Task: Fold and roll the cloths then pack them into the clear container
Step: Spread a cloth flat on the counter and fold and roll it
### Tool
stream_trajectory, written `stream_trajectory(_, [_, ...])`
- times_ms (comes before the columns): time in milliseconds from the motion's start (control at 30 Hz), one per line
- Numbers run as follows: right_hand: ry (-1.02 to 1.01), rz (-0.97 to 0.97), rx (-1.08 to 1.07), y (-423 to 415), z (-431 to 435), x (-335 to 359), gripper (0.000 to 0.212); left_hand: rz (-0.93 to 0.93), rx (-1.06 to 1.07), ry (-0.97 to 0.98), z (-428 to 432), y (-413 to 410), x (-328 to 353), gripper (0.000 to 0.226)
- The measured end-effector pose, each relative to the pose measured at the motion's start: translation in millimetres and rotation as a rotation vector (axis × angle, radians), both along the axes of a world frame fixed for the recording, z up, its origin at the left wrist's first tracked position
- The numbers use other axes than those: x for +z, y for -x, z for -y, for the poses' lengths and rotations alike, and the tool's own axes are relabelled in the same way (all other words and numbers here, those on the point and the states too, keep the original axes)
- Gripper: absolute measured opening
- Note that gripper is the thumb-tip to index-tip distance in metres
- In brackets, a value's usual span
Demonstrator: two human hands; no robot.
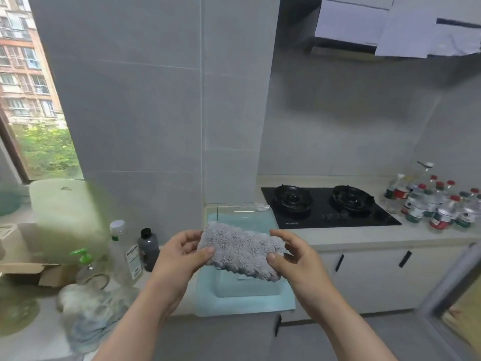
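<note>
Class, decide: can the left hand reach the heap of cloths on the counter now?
Likely yes: the heap lies uncovered beside that forearm, though the left hand grips the grey cloth and must let go first.

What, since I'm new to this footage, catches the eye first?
A fluffy grey cloth is held up at centre, the left hand and right hand each pinching an end. Beneath it stands the clear container on a light blue cloth; a black gas hob sits to the right.
</note>
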State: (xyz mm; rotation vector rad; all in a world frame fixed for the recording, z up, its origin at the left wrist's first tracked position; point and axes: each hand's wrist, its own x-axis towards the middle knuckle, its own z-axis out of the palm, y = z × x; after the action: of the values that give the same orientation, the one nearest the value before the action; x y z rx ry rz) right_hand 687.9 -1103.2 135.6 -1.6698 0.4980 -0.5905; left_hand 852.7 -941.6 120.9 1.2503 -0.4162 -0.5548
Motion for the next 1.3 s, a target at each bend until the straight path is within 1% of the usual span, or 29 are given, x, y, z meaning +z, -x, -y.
stream_trajectory(67, [0.002, -0.03, 0.01, -13, 15, -3, 0.042, -0.039, 0.016, 0.013, 23, -18, -6, 0.031])
stream_trajectory(133, [-0.009, -0.08, 0.041, -25, 33, -8, 0.048, -0.055, 0.02, -0.001, 47, -36, -12, 0.026])
stream_trajectory(233, [-0.061, -0.151, 0.136, -45, 64, -16, 0.06, -0.027, -0.009, -0.038, 84, -63, -16, 0.022])
stream_trajectory(367, [0.036, -0.266, 0.3, -77, 116, -25, 0.078, -0.018, -0.064, -0.096, 139, -93, -22, 0.019])
stream_trajectory(467, [0.09, -0.314, 0.407, -105, 155, -30, 0.083, -0.021, -0.119, -0.175, 178, -113, -30, 0.018])
stream_trajectory(600, [0.06, -0.378, 0.494, -141, 196, -43, 0.084, 0.009, -0.098, -0.279, 220, -141, -47, 0.016])
stream_trajectory(767, [0.051, -0.46, 0.518, -182, 227, -66, 0.076, 0.047, 0.0, -0.364, 243, -165, -77, 0.017])
stream_trajectory(867, [0.009, -0.522, 0.49, -208, 236, -90, 0.078, 0.143, 0.134, -0.493, 232, -179, -92, 0.007])
stream_trajectory(933, [0.026, -0.577, 0.474, -227, 238, -110, 0.08, 0.202, 0.197, -0.583, 219, -190, -104, 0.012])
stream_trajectory(1000, [0.074, -0.653, 0.454, -249, 235, -132, 0.082, 0.227, 0.217, -0.661, 209, -198, -118, 0.015])
stream_trajectory(1067, [0.098, -0.724, 0.433, -274, 227, -158, 0.085, 0.221, 0.194, -0.72, 203, -206, -132, 0.016])
stream_trajectory(1133, [0.155, -0.813, 0.411, -300, 217, -185, 0.086, 0.206, 0.12, -0.748, 202, -214, -148, 0.012])
stream_trajectory(1267, [0.413, -0.963, 0.352, -335, 200, -227, 0.075, 0.187, -0.009, -0.733, 208, -223, -165, 0.011])
stream_trajectory(1300, [0.459, -0.983, 0.34, -340, 195, -234, 0.076, 0.186, -0.02, -0.726, 211, -225, -166, 0.011])
